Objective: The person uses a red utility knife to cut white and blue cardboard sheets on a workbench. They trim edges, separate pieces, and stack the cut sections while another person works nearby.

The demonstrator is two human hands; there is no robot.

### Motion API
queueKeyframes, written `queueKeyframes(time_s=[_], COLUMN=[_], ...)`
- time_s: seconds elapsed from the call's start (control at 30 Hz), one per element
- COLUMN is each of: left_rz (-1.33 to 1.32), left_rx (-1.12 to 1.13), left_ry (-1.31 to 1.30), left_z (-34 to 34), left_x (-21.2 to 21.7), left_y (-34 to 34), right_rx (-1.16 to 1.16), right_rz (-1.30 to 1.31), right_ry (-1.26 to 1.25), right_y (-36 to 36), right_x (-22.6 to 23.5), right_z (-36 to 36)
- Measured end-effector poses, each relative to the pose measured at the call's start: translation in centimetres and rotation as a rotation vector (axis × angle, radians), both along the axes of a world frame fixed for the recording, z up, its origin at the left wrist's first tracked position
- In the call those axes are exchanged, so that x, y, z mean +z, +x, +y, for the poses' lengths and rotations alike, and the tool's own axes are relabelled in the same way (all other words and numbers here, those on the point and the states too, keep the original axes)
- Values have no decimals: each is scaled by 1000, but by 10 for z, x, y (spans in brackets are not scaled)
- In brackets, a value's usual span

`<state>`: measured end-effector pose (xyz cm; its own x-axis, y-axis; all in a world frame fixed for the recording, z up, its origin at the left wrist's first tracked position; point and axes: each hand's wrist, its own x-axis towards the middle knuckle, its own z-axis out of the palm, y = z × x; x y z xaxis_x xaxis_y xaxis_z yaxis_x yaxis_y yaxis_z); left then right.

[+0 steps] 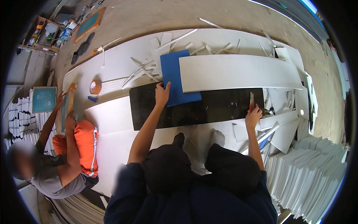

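My left hand (162, 94) grips the left edge of a flat blue sheet (173, 74), thumb pointing up along it. The blue sheet lies partly under a long white panel (242, 72) and overlaps a black board (220, 108) below. In my right hand (254, 116), over the right end of the black board, is a red-handled utility knife (251, 102), its tip pointing away from me. The fingers wrap round its handle. The blade's exact extension is too small to tell.
White offcut strips (143, 71) lie scattered behind the board, and more scraps (281, 100) at right. A roll of orange tape (95, 87) sits at left. A tall stack of white sheets (309, 171) stands front right. A co-worker (63, 164) in orange trousers holds a framed board at left.
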<state>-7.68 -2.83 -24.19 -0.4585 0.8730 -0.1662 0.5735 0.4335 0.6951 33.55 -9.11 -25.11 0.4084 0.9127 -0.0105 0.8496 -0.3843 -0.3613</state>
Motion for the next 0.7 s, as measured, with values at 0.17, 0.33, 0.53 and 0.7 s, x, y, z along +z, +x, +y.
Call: queueKeyframes(time_s=[0.17, 0.33, 0.53, 0.7], left_rz=[-618, 50, 188, 468], left_rx=[43, -27, -407, -625], left_ry=[9, 409, 551, 432], left_z=[11, 6, -12, -45], left_x=[15, 105, 236, 289], left_y=[-22, -32, -43, -10], right_rx=[-20, 183, 548, 480], right_rz=[-94, 64, 652, 1376], right_ry=[-57, 178, 156, 13], right_y=[-32, -57, -106, -144], right_x=[24, 69, 150, 238], right_z=[10, 43, 88, 48])
